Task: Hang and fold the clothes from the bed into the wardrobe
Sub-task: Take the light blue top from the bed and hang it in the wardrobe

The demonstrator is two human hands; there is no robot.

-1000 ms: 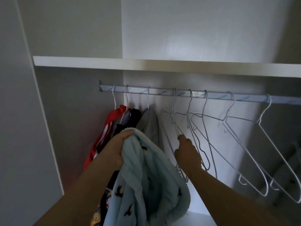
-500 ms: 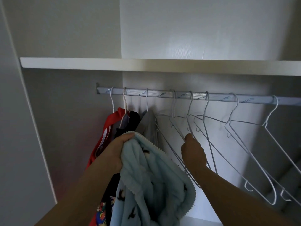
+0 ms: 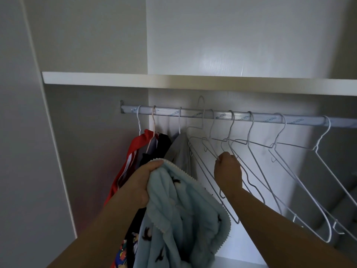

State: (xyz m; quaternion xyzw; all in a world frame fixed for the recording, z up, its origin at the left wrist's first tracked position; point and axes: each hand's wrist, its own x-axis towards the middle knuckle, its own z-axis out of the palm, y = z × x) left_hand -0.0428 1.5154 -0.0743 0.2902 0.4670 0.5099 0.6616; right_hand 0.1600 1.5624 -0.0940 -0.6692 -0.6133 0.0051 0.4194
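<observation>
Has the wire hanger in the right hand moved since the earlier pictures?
Yes. The wire hanger went up: its hook now stands above the rail, lifted off it by the right hand.

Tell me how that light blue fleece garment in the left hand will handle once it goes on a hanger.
The light blue fleece garment is probably floppy: it droops in deep folds from the left hand. It looks thick and plush, so likely bulky yet light. The wire hanger pinched by the right hand is thin, so it may sag or tilt.
</observation>
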